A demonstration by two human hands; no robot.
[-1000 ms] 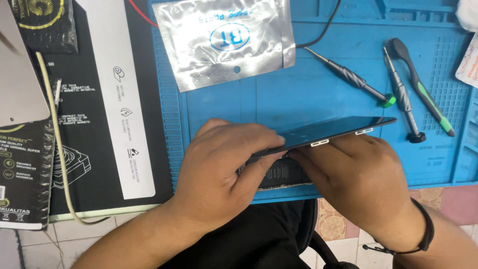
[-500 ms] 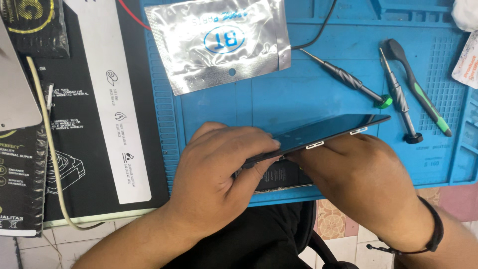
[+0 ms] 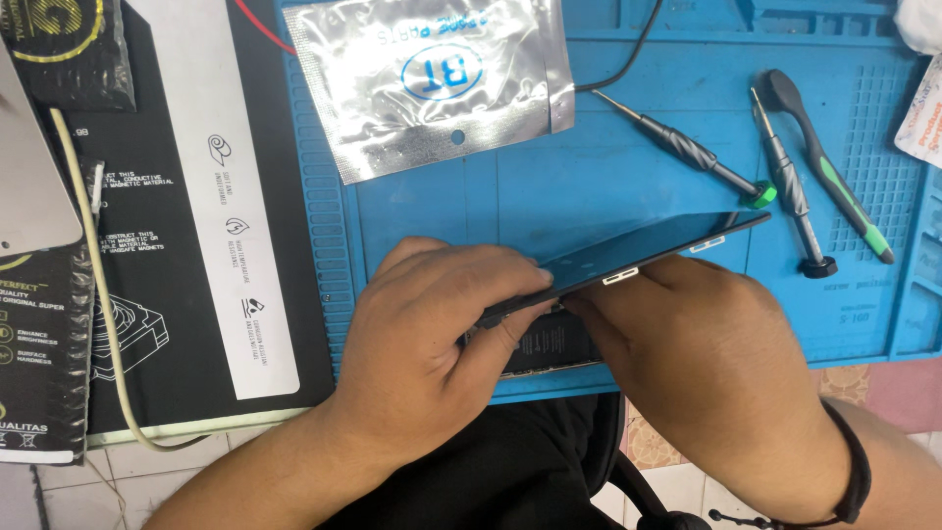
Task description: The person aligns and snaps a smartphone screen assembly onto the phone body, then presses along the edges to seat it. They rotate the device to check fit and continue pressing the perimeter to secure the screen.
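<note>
Over the near edge of a blue work mat (image 3: 608, 177), both my hands hold a thin dark phone (image 3: 648, 250), tilted on edge with its side buttons facing me. My left hand (image 3: 432, 344) curls over its left end, thumb pressed at the lower edge. My right hand (image 3: 706, 363), a black band on the wrist, grips it from below on the right. A dark inner part (image 3: 554, 344) shows between my hands beneath the raised panel.
A silver foil pouch (image 3: 432, 79) lies at the mat's far side. Two screwdrivers (image 3: 687, 152) (image 3: 790, 191) and a black and green pry tool (image 3: 834, 186) rest at right. A black box with a white strip (image 3: 196, 196) and a cream cable (image 3: 98, 294) sit left.
Both hands and the phone stay almost still. The view has shifted slightly, so the pouch and tools sit a little higher in frame.
</note>
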